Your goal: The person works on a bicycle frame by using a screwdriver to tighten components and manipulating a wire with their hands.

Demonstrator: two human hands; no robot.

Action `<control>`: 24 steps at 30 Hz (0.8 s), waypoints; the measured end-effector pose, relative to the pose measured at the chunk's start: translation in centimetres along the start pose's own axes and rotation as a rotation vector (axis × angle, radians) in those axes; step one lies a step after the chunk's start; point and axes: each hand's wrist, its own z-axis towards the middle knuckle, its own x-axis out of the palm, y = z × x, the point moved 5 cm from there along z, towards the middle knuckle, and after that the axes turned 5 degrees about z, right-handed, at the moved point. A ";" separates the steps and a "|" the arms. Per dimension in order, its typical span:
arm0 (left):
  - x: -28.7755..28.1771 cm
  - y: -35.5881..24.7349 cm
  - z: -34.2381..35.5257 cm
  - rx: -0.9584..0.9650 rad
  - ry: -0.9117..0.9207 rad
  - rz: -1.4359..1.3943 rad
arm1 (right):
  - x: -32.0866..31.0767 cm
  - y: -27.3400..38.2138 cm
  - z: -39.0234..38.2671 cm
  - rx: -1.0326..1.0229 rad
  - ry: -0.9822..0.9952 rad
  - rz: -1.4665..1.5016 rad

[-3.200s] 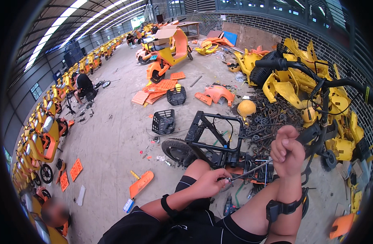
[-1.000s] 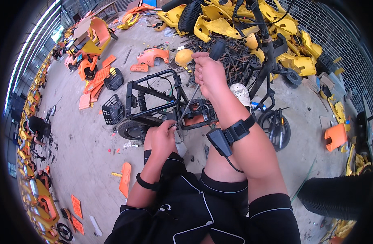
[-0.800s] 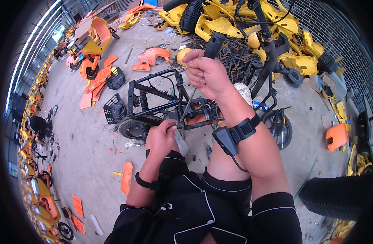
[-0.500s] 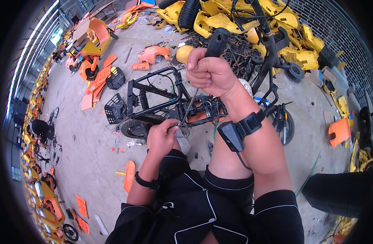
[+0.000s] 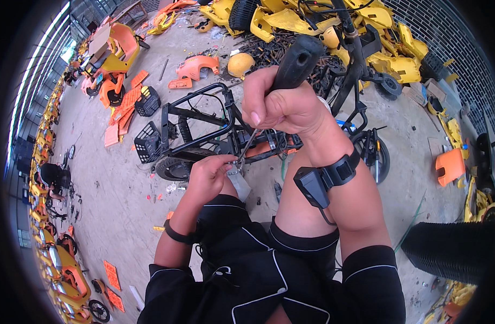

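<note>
My right hand (image 5: pixel 288 105) is wrapped round the thick black handle (image 5: pixel 297 62) of a tool that looks like a screwdriver. Its thin metal shaft (image 5: pixel 249 143) slants down and left out of my fist. At the shaft's lower end my left hand (image 5: pixel 207 175) is closed in a pinch, and what lies between its fingertips is too small to make out. Behind both hands stands a stripped black scooter frame (image 5: pixel 196 116) with its rear wheel (image 5: pixel 173 168), exposed wiring and a tall steering column (image 5: pixel 351 65). The tool's tip is not clear against the frame.
Yellow body panels (image 5: pixel 398 70) and dark metal scraps (image 5: pixel 269 56) heap up at the back. Orange panels (image 5: pixel 196 67) and black baskets (image 5: pixel 148 143) lie on the floor to the left. A stack of black baskets (image 5: pixel 447 251) stands at right. Scooters (image 5: pixel 66 270) line the left side.
My right hand with the black handle has come lower and nearer to me, appearing larger. My left hand has shifted slightly left, still near the shaft's lower end. The whole view has shifted a little.
</note>
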 end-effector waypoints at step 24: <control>-5.9 -4.3 0.9 0.239 -0.401 -0.346 | 0.6 -2.6 0.5 0.344 -0.327 -1.342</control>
